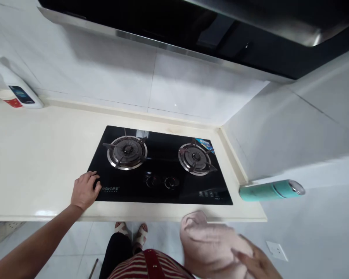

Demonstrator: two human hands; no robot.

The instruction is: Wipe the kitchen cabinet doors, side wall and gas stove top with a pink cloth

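Observation:
A black glass two-burner gas hob (159, 166) is set in the cream countertop. At its left front corner rests my left hand (85, 188), fingers loosely curled over the glass edge and holding nothing. A pale pink cloth (212, 244) hangs bunched in front of the counter's edge, below the hob's right side. My right hand (257, 260) grips that cloth at its right end, and is somewhat blurred. The left burner (127, 152) and right burner (194, 158) both have pan supports on them. Two control knobs (163, 182) sit between the burners near the front.
A range hood (174, 37) overhangs the hob. A turquoise flask (269, 190) stands at the counter's right end by the wall. At the far left are a white bottle (19, 87) and a red-and-white cup (10, 98). A wall socket (277, 250) is at lower right.

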